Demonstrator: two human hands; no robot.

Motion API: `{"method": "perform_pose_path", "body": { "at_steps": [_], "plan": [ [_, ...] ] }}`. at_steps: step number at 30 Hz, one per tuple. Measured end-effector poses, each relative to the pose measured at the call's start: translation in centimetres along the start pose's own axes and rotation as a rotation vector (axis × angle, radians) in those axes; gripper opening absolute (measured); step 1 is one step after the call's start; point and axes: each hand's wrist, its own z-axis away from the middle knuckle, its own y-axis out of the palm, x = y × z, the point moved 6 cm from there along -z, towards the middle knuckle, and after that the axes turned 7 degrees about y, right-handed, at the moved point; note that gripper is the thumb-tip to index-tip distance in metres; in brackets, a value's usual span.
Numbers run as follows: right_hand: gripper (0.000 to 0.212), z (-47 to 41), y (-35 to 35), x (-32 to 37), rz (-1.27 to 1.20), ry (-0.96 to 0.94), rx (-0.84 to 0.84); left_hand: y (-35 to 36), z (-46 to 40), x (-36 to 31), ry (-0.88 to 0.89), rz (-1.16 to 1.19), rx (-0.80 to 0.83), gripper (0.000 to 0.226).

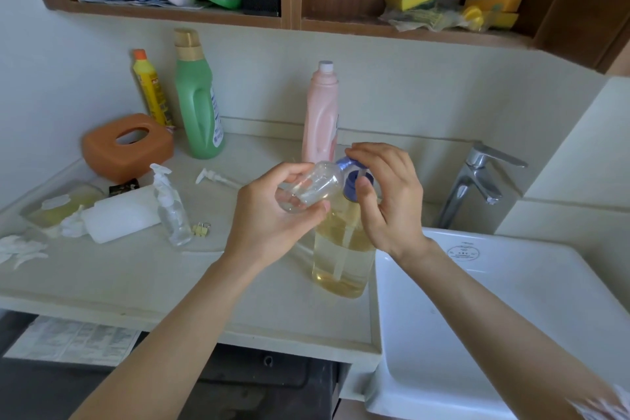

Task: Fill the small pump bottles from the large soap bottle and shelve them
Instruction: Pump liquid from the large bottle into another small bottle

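The large soap bottle, clear with yellow liquid and a blue pump head, stands on the counter beside the sink. My left hand grips a small clear bottle, tilted on its side with its open mouth against the blue pump's spout. My right hand is curled over the blue pump head, fingers on top and thumb in front. A second small clear pump bottle stands further left on the counter. A loose white pump top lies behind it.
A white sink with a chrome tap is on the right. Pink, green and yellow bottles stand at the wall, by an orange tissue box. A white block lies left. Wooden shelves hang above.
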Motion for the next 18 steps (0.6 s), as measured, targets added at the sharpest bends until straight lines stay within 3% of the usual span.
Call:
{"method": "perform_pose_path", "body": {
  "at_steps": [9,18],
  "plan": [
    [0.046,1.6,1.0,-0.2,-0.064,-0.054,-0.056,0.4,-0.1,-0.1,0.000,-0.005,0.009,0.044],
    [0.038,2.3,1.4,-0.6,-0.028,-0.010,-0.082,0.5,0.4,1.5,-0.063,-0.027,0.044,0.043]
  ]
}}
